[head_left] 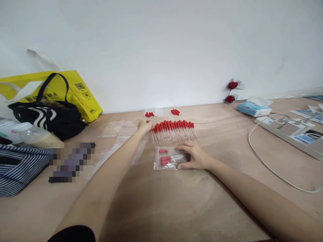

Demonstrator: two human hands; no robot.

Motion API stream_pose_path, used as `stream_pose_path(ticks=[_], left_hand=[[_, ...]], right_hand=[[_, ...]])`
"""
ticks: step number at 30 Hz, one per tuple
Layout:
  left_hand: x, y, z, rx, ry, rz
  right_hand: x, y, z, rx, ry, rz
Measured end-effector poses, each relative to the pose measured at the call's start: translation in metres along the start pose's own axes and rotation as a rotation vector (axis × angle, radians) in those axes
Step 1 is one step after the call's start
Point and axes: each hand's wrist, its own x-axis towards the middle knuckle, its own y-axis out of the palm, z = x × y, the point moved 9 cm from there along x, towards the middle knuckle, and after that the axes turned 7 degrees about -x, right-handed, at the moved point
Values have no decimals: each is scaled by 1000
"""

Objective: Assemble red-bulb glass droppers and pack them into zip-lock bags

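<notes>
Glass droppers with red rubber bulbs (174, 125) lie side by side in a row, bulbs away from me. At the row's left end my left hand (144, 127) pinches a dropper, whose bulb is mostly hidden by the fingertips. Nearer to me a clear zip bag (156, 163) lies flat with three red-bulbed droppers (166, 158) inside. My right hand (194, 157) holds the bag's right end, thumb on the near edge and fingers on the far edge. The palm covers that end of the bag.
Clear bags (121, 137) lie left of the row. Loose red bulbs (175, 112) sit in bags by the wall. Yellow bag (83, 94), black bag (63, 117) and bottle (37, 136) stand left. Tissue pack (253, 108), power strip (302, 137), cable (267, 164) and artificial roses (230, 97) are right.
</notes>
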Motion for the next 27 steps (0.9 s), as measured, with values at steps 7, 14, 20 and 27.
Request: stream_pose_path(ticks=[7, 14, 20, 27], left_hand=[[-66, -60, -1, -159, 29, -169], [-122, -78, 22, -409, 14, -259], [-127, -67, 28, -503, -12, -312], [-138, -46, 28, -489, -83, -175]], right_hand=[[-1, 1, -2, 18, -11, -22], [-1, 1, -1, 27, -9, -20], [-1, 2, -1, 10, -7, -16], [-1, 1, -1, 18, -6, -25]])
